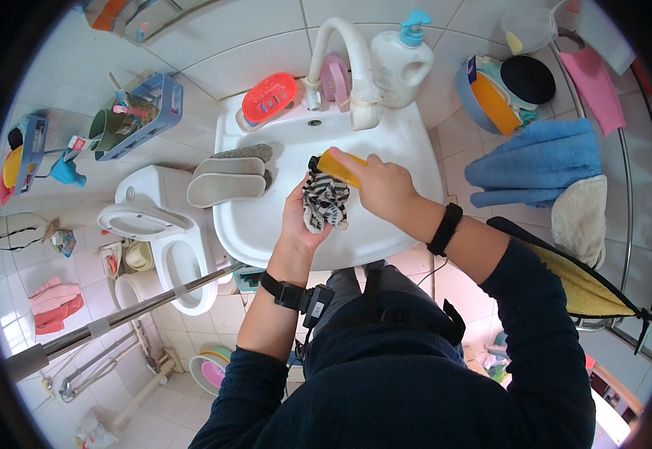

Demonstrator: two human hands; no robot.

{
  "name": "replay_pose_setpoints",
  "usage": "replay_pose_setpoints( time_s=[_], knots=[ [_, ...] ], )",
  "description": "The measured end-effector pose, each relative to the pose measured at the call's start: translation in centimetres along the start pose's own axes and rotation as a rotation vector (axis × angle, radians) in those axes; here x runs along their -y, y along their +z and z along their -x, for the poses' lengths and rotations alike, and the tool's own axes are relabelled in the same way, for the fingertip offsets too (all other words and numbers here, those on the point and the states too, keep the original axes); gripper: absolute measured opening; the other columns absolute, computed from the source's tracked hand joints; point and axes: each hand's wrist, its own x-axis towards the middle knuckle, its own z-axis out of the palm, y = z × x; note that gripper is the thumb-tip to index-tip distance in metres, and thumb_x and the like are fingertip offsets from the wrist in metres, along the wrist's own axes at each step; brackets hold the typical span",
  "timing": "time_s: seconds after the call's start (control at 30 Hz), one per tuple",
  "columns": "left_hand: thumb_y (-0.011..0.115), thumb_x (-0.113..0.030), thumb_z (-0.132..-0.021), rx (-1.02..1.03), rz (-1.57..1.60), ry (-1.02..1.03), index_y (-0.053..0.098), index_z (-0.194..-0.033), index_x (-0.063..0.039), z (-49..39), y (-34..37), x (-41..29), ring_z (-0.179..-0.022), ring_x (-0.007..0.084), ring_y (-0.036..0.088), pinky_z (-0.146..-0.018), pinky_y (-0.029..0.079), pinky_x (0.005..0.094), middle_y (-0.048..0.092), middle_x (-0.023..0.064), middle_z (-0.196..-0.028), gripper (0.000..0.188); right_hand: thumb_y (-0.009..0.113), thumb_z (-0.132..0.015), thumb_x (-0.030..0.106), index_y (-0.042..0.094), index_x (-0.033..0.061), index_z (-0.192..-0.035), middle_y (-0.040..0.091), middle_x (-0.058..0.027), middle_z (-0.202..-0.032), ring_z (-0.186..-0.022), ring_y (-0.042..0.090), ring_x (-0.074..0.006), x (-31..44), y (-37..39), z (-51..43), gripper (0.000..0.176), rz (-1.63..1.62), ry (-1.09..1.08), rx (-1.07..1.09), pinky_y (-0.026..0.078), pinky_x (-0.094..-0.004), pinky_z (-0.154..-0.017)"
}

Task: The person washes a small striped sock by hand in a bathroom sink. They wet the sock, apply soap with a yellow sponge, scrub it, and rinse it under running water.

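Observation:
In the head view, my left hand [296,220] holds a bunched black-and-white striped cloth [324,197] over the white washbasin [264,238]. The cloth lies crumpled across the palm and fingers. My right hand [385,182] grips a yellow block [341,167], which looks like a bar of laundry soap. Its far end touches or nearly touches the top of the cloth. The white faucet [365,115] arches above the basin, its spout beyond my hands. I cannot tell whether water is running.
Several grey insoles [227,188] rest over the basin's left rim. Behind stand a red soap dish [269,96] and a white pump bottle [396,73]. A toilet [183,269] and a metal pole [135,312] are at left. Blue towel [533,163] hangs at right.

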Motion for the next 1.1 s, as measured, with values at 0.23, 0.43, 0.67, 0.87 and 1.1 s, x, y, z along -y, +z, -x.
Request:
replay_pose_setpoints(
  time_s=[0.23,0.43,0.67,0.87,1.1],
  knots=[
    [0.044,-0.029,-0.089,0.009,-0.013,-0.008,0.057,-0.105,-0.007,-0.2,-0.6,-0.1,-0.089,0.0231,0.06,-0.078,0.049,0.0356,0.062,0.0083,-0.1,0.03,0.051,-0.076,0.006,0.031,0.0337,-0.136,0.053,-0.0153,-0.077,-0.059,0.059,-0.0319,0.0,-0.6,0.3,0.07,-0.021,-0.058,0.097,0.048,-0.0396,-0.053],
    [0.045,-0.028,-0.089,-0.068,0.0,0.038,0.057,-0.105,-0.008,-0.1,-0.1,0.4,-0.086,0.0221,0.06,-0.075,0.049,0.0348,0.063,0.0073,-0.097,0.029,0.052,-0.075,0.005,0.034,0.0337,-0.135,0.051,-0.0125,-0.076,-0.053,0.056,-0.0299,-0.8,0.1,0.2,0.069,0.074,-0.057,0.068,0.047,-0.0372,-0.048],
    [0.035,-0.022,-0.09,-0.265,-0.016,-0.014,0.056,-0.106,-0.007,-0.2,1.0,0.9,-0.089,0.0225,0.059,-0.08,0.048,0.0351,0.062,0.0075,-0.098,0.031,0.053,-0.075,0.014,0.04,0.037,-0.13,0.046,-0.0072,-0.072,-0.056,0.052,-0.022,-1.6,1.1,-0.1,0.062,0.368,-0.154,-0.401,0.042,-0.0328,-0.049],
    [0.034,-0.022,-0.09,-0.3,0.023,0.061,0.056,-0.106,-0.005,-0.3,-0.5,-0.3,-0.091,0.0236,0.058,-0.08,0.047,0.0369,0.061,0.0094,-0.1,0.032,0.051,-0.076,0.009,0.042,0.0342,-0.13,0.044,-0.0057,-0.07,-0.061,0.052,-0.0233,-2.9,0.7,1.4,0.06,0.341,-0.296,-0.27,0.041,-0.0343,-0.055],
    [0.046,-0.023,-0.088,-0.113,-0.119,0.13,0.055,-0.107,-0.004,-0.1,-1.4,-1.1,-0.082,0.0233,0.061,-0.074,0.049,0.0348,0.063,0.0091,-0.094,0.029,0.059,-0.078,0.012,0.022,0.028,-0.138,0.056,-0.0094,-0.095,-0.072,0.06,-0.0223,-3.0,-0.2,-0.4,0.072,-0.745,0.237,0.116,0.045,-0.0322,-0.06]
  ],
)
